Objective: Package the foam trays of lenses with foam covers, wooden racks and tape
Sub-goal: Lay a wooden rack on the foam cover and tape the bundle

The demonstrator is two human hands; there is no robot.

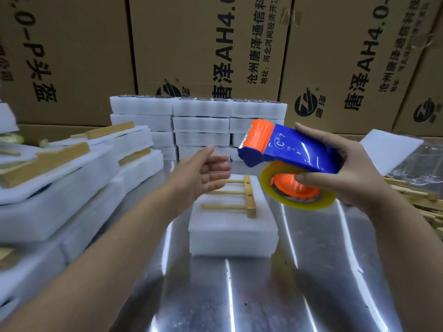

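Head view. The right hand (354, 173) grips a blue and orange tape dispenser (294, 149), fingers wrapped round its handle and the roll of clear tape (297, 188). It is held in the air above the far right corner of the foam block (233, 233), cutter end pointing left.

The left hand (201, 173) holds nothing. Its fingers are loosely spread and blurred, just left of the cutter and above the block's far left corner.

The foam block, tray and cover by the seam along its side, lies in the middle of the metal table (263, 295). A wooden rack (239, 200) rests on its top. No tape can be seen on it.

More foam trays (199, 125) are stacked along the far edge, in front of cardboard boxes (203, 44). Finished bundles (72, 188) with racks are piled at the left edge. Loose racks (419, 200) lie at the right edge.

Judgement: cover and rack are placed, so taping is the step in hand. The next move likely calls for the left hand to find and pull the free tape end, then stick it to the block. The rack must be kept square meanwhile.
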